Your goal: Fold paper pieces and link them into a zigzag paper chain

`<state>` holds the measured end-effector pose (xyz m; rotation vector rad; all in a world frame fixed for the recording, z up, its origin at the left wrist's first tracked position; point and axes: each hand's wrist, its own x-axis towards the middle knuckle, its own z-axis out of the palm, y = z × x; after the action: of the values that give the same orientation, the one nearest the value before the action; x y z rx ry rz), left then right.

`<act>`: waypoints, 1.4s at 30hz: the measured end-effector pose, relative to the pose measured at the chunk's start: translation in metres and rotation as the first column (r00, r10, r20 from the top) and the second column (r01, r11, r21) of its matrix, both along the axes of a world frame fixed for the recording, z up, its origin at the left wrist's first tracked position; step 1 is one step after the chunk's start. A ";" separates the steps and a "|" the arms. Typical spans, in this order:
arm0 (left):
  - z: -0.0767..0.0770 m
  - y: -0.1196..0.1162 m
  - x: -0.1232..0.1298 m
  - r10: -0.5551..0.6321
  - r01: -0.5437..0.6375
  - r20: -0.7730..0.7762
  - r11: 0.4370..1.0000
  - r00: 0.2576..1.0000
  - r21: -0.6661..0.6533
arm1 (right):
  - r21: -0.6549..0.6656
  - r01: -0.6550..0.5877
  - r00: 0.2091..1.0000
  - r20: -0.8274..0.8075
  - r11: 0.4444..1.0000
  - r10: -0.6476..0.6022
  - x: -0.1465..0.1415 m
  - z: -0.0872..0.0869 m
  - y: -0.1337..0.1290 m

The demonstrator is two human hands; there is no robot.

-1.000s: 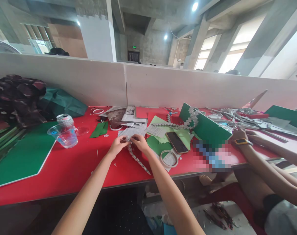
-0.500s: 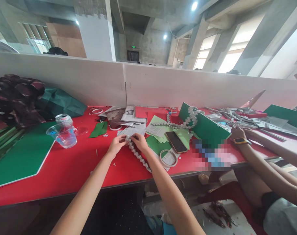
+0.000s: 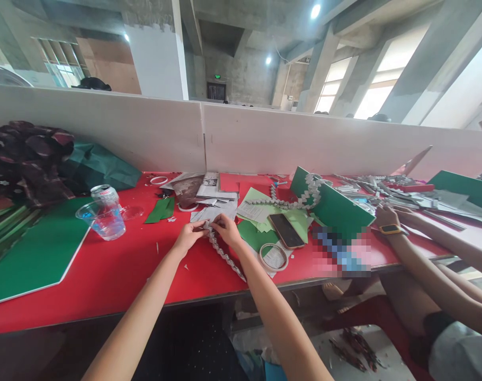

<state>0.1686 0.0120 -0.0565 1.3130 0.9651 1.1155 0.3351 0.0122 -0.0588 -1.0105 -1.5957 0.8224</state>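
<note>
A grey-white folded-paper chain (image 3: 224, 255) with zigzag edges runs from my fingers down toward the table's front edge. My left hand (image 3: 190, 236) pinches its upper end. My right hand (image 3: 226, 230) grips the same end from the other side, thumb and fingers closed. The fingertips hide the exact spot where they hold it. To the right of my right hand lie a roll of tape (image 3: 273, 257) and a dark-screened phone (image 3: 286, 231). Loose papers (image 3: 215, 191) and green sheets (image 3: 253, 235) lie just beyond my hands on the red table (image 3: 122, 270).
A plastic cup (image 3: 106, 225) and a can (image 3: 105, 194) stand at left by a green board (image 3: 30, 259). Another paper chain (image 3: 304, 200) drapes over a folded green board (image 3: 336, 211). A co-worker's hands (image 3: 387, 218) are at right, among paper strips. A partition (image 3: 265, 140) closes the back.
The hanging part of the paper chain has turned slightly, now showing a narrower side. My hands stay almost in place, with the right fingers shifted a little.
</note>
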 end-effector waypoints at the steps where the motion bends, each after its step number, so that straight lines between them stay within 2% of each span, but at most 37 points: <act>1: 0.000 0.000 -0.001 0.011 -0.011 -0.020 1.000 1.000 0.012 | 0.007 0.002 1.000 0.019 1.000 -0.002 0.000 0.000 -0.001; 5: 0.003 -0.002 -0.003 0.051 -0.045 -0.092 0.997 0.994 0.061 | 0.045 0.028 0.995 0.099 0.999 -0.032 0.001 0.001 -0.002; 13: 0.007 -0.004 -0.002 -0.027 0.028 -0.076 0.999 0.997 0.017 | 0.044 -0.050 0.997 0.064 0.998 0.047 0.001 -0.001 -0.003; 23: 0.003 -0.002 -0.001 -0.021 0.020 -0.078 1.000 0.997 -0.017 | 0.092 -0.040 0.994 0.102 0.995 0.030 0.000 0.004 -0.002; 28: 0.003 -0.003 0.002 -0.082 0.081 -0.058 0.996 0.995 -0.023 | 0.091 -0.026 0.990 0.142 0.995 0.013 0.001 0.005 -0.004; 34: 0.002 -0.001 0.001 -0.016 0.017 -0.072 1.000 0.997 0.008 | 0.085 0.002 0.985 0.171 0.996 -0.016 0.000 0.008 -0.009; 42: 0.001 0.001 0.000 0.043 -0.039 -0.056 0.997 0.998 0.069 | 0.009 0.065 0.982 0.175 0.998 -0.065 -0.001 0.005 -0.008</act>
<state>0.1691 0.0125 -0.0552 1.3922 1.0078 1.1555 0.3346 0.0045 -0.0542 -1.1529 -1.7018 0.7023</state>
